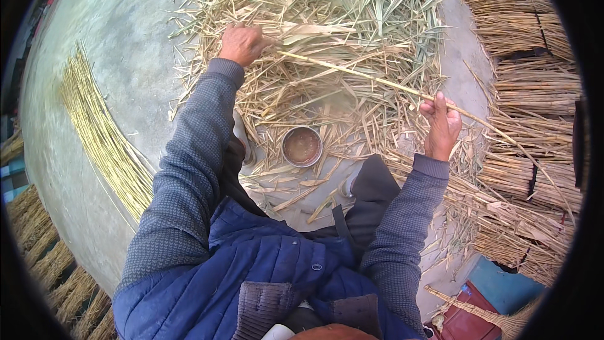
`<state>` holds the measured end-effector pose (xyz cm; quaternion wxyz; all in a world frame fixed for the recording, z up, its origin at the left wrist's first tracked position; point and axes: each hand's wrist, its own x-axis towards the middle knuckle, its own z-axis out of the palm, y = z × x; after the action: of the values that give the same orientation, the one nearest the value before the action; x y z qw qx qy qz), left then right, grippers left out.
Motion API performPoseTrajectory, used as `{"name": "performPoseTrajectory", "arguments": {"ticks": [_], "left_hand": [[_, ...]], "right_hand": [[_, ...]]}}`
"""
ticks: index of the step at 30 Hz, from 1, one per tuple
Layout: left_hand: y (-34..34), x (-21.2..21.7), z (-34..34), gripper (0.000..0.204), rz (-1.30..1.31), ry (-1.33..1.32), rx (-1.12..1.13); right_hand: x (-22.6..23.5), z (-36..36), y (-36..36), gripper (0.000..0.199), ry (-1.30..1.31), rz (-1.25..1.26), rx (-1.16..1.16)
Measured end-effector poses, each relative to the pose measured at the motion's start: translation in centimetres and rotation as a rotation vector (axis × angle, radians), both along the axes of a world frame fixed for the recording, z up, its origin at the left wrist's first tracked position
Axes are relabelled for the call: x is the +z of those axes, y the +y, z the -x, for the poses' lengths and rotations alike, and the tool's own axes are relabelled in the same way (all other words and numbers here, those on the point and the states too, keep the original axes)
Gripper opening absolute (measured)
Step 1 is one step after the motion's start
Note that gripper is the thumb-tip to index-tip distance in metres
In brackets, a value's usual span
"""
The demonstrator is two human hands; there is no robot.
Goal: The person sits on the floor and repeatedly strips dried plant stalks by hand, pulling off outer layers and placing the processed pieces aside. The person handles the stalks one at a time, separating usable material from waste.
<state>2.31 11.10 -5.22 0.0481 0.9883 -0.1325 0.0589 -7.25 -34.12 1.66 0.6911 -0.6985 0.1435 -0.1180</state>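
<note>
A long, thin reed stalk (pixel 377 79) slants across from near my left hand down to the right rim. My right hand (pixel 442 127) grips it between thumb and fingers, partway along its length. At the stalk's far left end, my left hand (pixel 242 44) is closed with its fingers curled down. Dry leaf strips lie right beside those fingers, and what they hold is hidden. Beneath both hands spreads a heap of stripped reed leaves (pixel 327 97), straw-coloured, with greener blades (pixel 384 0) at the far side.
A round metal bowl (pixel 302 146) with brownish contents stands between my feet. A bundle of yellowish stalks (pixel 107 132) lies on the concrete floor (pixel 119 38) to the left. Tied reed bundles (pixel 528 82) are stacked along the right. More bundles (pixel 47 252) fill the lower left.
</note>
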Motion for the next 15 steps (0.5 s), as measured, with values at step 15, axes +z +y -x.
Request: {"name": "performPoseTrajectory", "arguments": {"ticks": [15], "left_hand": [[-12.8,2.7,2.6,0.016,0.443,-0.263,-0.624]], "right_hand": [[-1.0,-1.2,8.1,0.025,-0.057,-0.04,0.189]]}}
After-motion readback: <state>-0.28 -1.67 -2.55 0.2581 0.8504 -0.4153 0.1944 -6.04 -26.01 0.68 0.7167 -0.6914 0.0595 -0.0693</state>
